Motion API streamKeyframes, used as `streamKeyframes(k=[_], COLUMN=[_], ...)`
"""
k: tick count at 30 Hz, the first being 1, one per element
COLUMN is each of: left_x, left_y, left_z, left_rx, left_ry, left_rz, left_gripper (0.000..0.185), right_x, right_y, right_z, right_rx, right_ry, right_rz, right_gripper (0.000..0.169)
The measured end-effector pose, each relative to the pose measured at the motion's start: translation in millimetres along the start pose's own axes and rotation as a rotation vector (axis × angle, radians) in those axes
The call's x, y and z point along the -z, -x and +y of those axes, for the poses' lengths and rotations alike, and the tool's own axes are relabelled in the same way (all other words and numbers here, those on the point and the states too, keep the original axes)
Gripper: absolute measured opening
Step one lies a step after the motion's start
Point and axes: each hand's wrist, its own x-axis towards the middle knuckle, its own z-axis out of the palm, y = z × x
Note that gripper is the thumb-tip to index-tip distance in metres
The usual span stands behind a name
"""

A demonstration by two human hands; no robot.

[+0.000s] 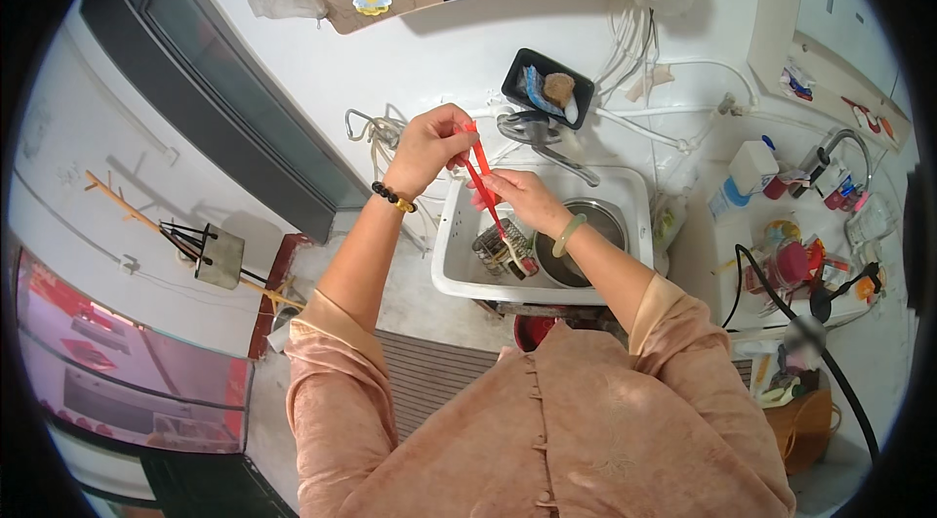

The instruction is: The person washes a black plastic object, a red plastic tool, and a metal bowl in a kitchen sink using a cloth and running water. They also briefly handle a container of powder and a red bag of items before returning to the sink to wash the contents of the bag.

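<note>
My left hand point(436, 144), raised at the faucet's left, pinches the upper end of a red strap point(479, 155). My right hand point(528, 200) holds the same strap lower down, above the white sink point(445, 273). From the strap hangs a small item with a pale handle and a red and dark end point(521, 263); its kind cannot be told. Behind it in the sink lies a dark woven or beaded object point(494, 243). A round metal basin point(605, 225) with dark contents stands in the sink's right part, partly hidden by my right wrist.
A grey metal faucet point(560, 158) reaches over the sink's back. Above it, a black plastic basket point(516, 82) holds a brown sponge and a blue packet. Bottles and jars crowd the counter at right, with a black cable point(776, 291) in front. A red bucket point(528, 331) stands beneath the sink.
</note>
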Motion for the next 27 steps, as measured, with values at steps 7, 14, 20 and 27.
streamKeyframes(k=[7, 14, 20, 27], left_x=[3.3, 10.6, 17.1, -33.1], left_y=[-2.1, -10.5, -3.7, 20.5], left_z=[-6.4, -7.2, -9.6, -28.2], left_rx=[0.041, 0.058, -0.173, -0.435], left_ry=[0.010, -0.080, -0.777, -0.738], left_rz=[0.010, -0.045, 0.372, -0.367], left_gripper=[0.005, 0.004, 0.023, 0.074], right_x=[-5.6, -9.5, 2.3, 22.9], right_y=[-0.7, -8.9, -18.5, -15.4], right_z=[5.2, 16.5, 2.5, -6.9], right_rx=[0.005, 0.046, -0.022, -0.034], right_ry=[-0.027, 0.179, 0.199, 0.653], right_rz=[0.004, 0.073, 0.051, -0.106], right_gripper=[0.028, 0.025, 0.028, 0.021])
